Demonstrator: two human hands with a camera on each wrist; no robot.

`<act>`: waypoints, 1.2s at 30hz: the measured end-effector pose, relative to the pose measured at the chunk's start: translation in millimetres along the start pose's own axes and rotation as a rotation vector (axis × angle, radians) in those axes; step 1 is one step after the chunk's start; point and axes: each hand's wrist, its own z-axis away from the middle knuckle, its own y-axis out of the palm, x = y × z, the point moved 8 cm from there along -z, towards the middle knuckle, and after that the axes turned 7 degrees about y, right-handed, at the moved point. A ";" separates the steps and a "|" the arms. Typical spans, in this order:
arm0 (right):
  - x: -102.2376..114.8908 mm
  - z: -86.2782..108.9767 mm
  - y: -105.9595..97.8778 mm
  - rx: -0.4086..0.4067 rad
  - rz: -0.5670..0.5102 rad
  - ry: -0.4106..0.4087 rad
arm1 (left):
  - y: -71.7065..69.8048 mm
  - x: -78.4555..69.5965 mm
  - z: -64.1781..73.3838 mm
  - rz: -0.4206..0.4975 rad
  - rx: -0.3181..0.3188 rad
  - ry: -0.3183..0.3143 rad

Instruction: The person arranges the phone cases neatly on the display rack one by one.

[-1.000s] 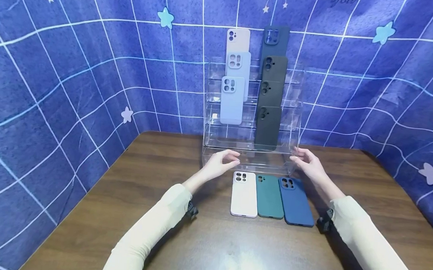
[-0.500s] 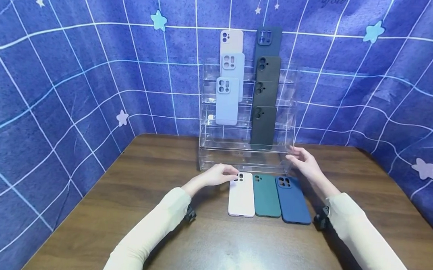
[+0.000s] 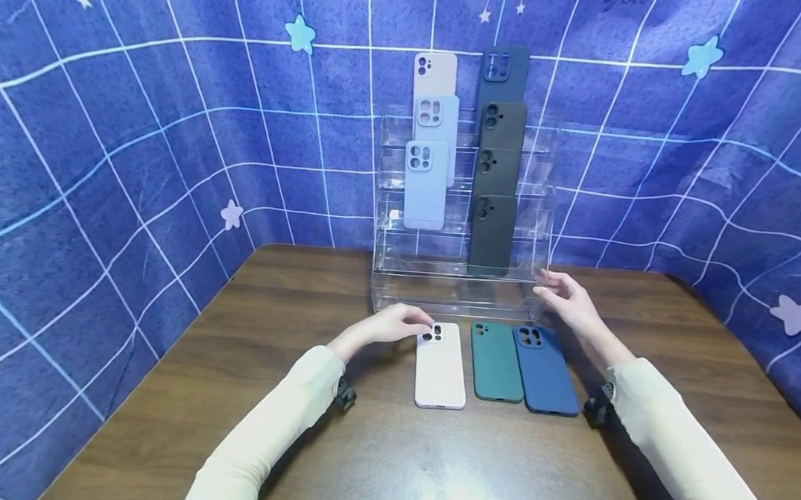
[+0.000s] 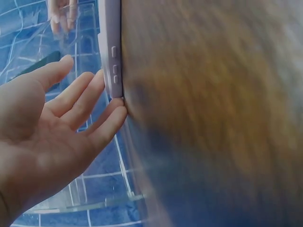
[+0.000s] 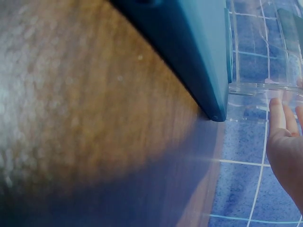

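My left hand (image 3: 393,323) touches the camera end of a pale pink phone case (image 3: 441,367) lying on the table. In the left wrist view, fingertips meet the case's edge (image 4: 111,52) by its side buttons, and the thumb stays apart. Beside it lie a green phone case (image 3: 497,367) and a dark blue phone case (image 3: 549,379). My right hand (image 3: 568,296) is at the lower right side of a clear tiered display rack (image 3: 400,269). Its loosely bent fingertips rest against the rack, as the right wrist view shows near the clear bar (image 5: 255,86).
Several cases stand on the rack: pale pink (image 3: 441,76) and light blue (image 3: 424,195) on the left, dark blue (image 3: 515,87) and black (image 3: 493,239) on the right. Behind and beside the wooden table (image 3: 305,290) hangs a blue gridded cloth (image 3: 311,149).
My left hand has come down from in front of the rack onto the pale pink case. That case has slid left and toward me, away from the green one. My right hand stays at the rack.
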 end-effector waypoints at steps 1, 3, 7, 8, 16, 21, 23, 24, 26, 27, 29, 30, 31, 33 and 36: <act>0.7 0.0 0.2 0.003 0.003 -0.001 | -1.2 1.3 1.7 0.005 -0.002 -0.006; 1.7 0.0 0.4 0.006 0.008 -0.005 | -3.6 4.1 5.0 0.010 -0.006 -0.014; 3.0 -0.7 0.4 0.013 0.025 -0.008 | -8.9 8.8 11.0 0.025 -0.013 -0.029; 3.4 -0.6 -0.1 0.013 0.025 -0.008 | -10.0 8.6 11.7 0.034 -0.017 -0.025; 22.3 11.3 4.7 0.013 0.024 0.008 | -17.0 13.3 11.0 0.017 -0.082 -0.042; 29.3 15.1 9.0 0.025 0.019 0.005 | -14.5 19.2 10.6 0.037 -0.055 -0.079; 20.7 9.7 7.0 0.029 0.010 -0.005 | -13.0 22.0 11.8 0.064 -0.043 -0.101; 16.3 7.0 5.8 0.029 0.009 -0.009 | -11.9 23.7 12.7 0.082 -0.035 -0.119; 7.6 2.0 3.4 0.026 0.011 -0.011 | -10.5 26.2 14.8 0.114 -0.028 -0.156; 4.0 0.0 2.2 0.024 0.012 -0.013 | -9.9 27.8 15.8 0.128 -0.028 -0.176; 1.3 -1.4 0.9 0.020 0.011 -0.014 | -9.1 29.0 18.0 0.159 -0.027 -0.219; 1.8 -1.2 0.9 0.018 0.009 -0.013 | -9.5 28.8 18.8 0.159 -0.030 -0.227; 2.0 -0.9 0.7 0.017 0.009 -0.010 | -9.9 27.9 19.3 0.160 -0.036 -0.233; 2.7 -0.3 0.8 0.014 0.010 -0.007 | -9.5 27.9 19.3 0.160 -0.042 -0.246; 1.7 0.4 0.9 0.012 0.017 0.006 | -8.3 27.5 18.3 0.141 -0.046 -0.258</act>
